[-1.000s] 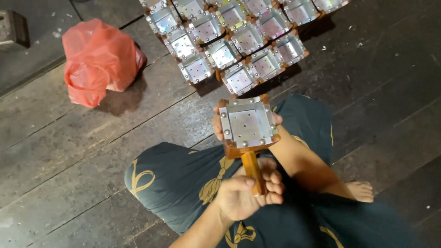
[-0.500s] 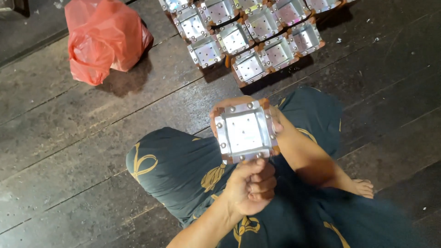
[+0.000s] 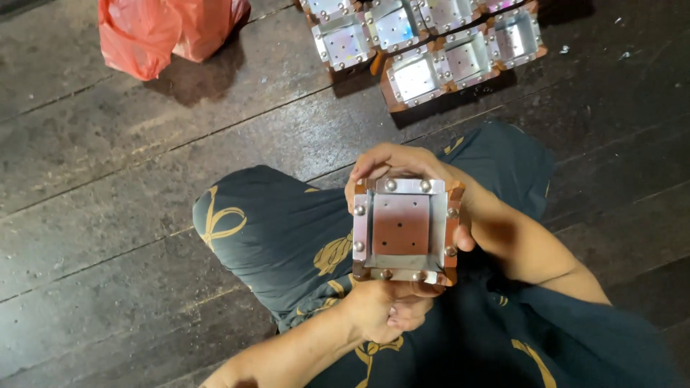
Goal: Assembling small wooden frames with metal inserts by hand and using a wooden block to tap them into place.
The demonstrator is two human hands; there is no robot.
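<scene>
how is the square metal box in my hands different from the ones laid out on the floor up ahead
The held box is up over the lap, gripped by the left hand below and the right hand behind; the floor boxes lie packed side by side on the dark planks. The held box shows a reddish holed bottom; the floor boxes look pale and shiny inside. Both are square metal trays with wood-coloured frames and round studs.
</scene>
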